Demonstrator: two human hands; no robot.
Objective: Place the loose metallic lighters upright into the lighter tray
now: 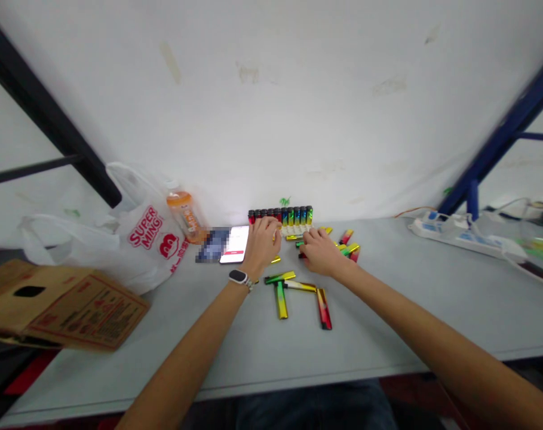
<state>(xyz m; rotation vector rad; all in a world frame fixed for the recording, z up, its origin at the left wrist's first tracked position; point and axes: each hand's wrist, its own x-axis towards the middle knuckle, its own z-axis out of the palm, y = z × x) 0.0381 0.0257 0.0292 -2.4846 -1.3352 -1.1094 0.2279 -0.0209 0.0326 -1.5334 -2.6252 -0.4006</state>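
Note:
Dark-topped cigarette lighters (297, 215) in red, blue and green stand in a row in a white tray (293, 230) by the wall. At the tray's left end is my left hand (263, 240), its fingers bent and closed; whatever they grip is hidden. My right hand (320, 252) curls closed over lighters lying just right of the tray, with lighter ends poking out at its fingertips. Nearer me lie a green-and-yellow lighter (281, 300), a red-and-yellow lighter (324, 309) and a white-and-gold lighter (300, 286). More loose lighters (350, 249) lie beyond my right wrist.
Left of my hands are a lit phone (235, 245), an orange drink bottle (186, 215), a white plastic bag (141, 239) and a cardboard box (74, 304). A white power strip (463, 239) with cables lies on the right of the grey table (379, 334).

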